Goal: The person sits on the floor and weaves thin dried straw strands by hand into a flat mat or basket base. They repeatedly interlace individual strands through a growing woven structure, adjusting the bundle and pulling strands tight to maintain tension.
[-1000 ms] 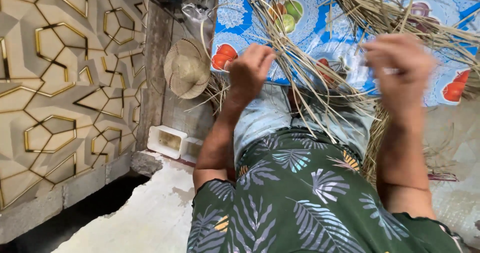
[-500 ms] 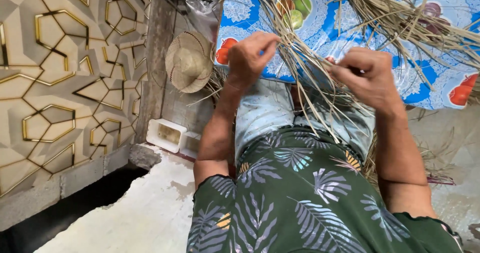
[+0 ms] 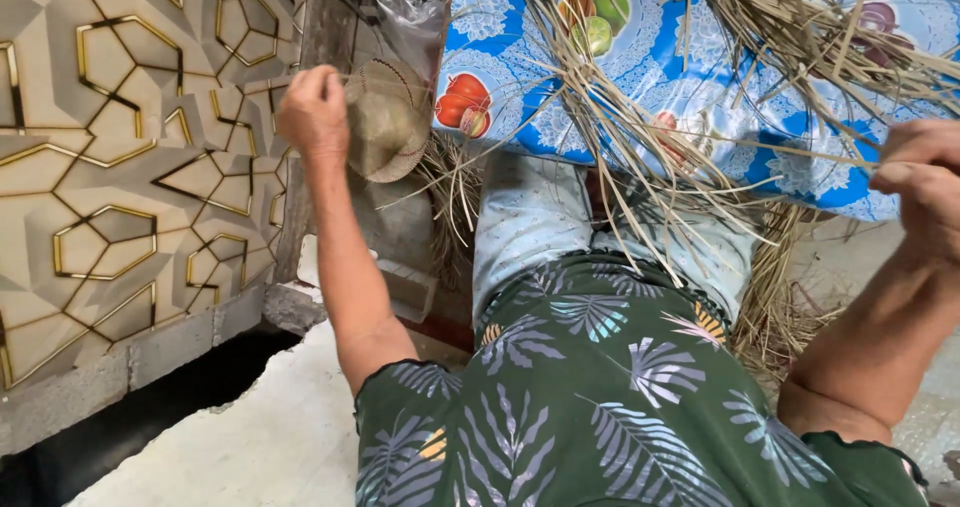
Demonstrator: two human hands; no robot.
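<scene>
My left hand [image 3: 313, 110] is raised out to the left with its fingers closed on a thin straw strand [image 3: 440, 79] that runs back toward the bundle. At the right edge my right hand [image 3: 925, 182] pinches another straw strand [image 3: 800, 154] pulled taut from the same heap. A loose bundle of dried straw [image 3: 640, 157] lies across my lap and over a blue cloth with a fruit print [image 3: 700, 77]. My lap shows pale trousers and a green leaf-patterned top.
A wall panel with gold geometric lines [image 3: 120, 147] stands at the left. A small woven straw hat [image 3: 385, 127] hangs on a wooden post beside it. A white block [image 3: 410, 287] sits on the floor below. Pale concrete floor [image 3: 250, 437] lies at the lower left.
Both hands have moved apart from the middle of the bundle: the left out to the left, the right out to the right, each drawing a strand taut.
</scene>
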